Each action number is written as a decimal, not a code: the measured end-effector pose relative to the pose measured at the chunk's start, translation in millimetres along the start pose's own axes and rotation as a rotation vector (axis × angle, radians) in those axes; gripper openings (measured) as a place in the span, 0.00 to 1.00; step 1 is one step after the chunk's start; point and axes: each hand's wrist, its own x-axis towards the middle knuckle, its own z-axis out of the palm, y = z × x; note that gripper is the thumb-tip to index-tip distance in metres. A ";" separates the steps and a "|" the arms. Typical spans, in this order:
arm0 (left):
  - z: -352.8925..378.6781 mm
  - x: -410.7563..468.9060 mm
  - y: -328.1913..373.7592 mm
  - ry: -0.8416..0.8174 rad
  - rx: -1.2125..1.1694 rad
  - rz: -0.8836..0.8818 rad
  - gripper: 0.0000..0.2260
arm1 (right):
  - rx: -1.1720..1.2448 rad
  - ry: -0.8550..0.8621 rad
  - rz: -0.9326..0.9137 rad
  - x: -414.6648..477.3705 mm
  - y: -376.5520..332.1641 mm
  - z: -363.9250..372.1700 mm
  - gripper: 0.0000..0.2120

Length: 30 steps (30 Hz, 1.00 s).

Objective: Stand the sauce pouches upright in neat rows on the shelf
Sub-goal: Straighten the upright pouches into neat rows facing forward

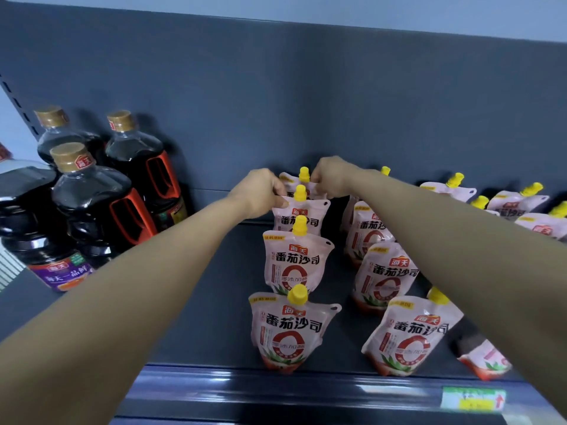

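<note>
Pink tomato-sauce pouches with yellow caps stand on a dark shelf (221,302). The left row has a front pouch (291,329), one behind it (296,262), a third (302,217) and a rearmost pouch (302,179). My left hand (260,191) pinches the upper left corner of the pouches at the back of this row; my right hand (333,177) pinches the rearmost pouch's upper right corner. A second row (411,332) stands to the right, partly under my right forearm. More pouches (518,200) lean at the back right.
Several dark soy-sauce bottles (92,207) with brown caps and red handles stand at the left. One pouch (484,360) lies tipped at the front right under my arm. The shelf's front rail (276,391) carries a green price tag (472,398). A grey back panel closes the shelf.
</note>
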 end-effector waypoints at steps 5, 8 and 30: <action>-7.8 -3.5 -7.3 0.005 -0.031 -0.024 0.03 | 0.170 0.066 -0.037 8.7 -3.6 2.3 0.13; -10.4 -3.4 -9.6 -0.004 -0.026 -0.023 0.03 | 0.208 0.075 -0.050 13.9 -4.7 4.6 0.09; -1.2 -6.0 -0.7 0.011 0.008 -0.070 0.04 | 0.146 0.197 -0.032 -5.5 13.7 -14.7 0.09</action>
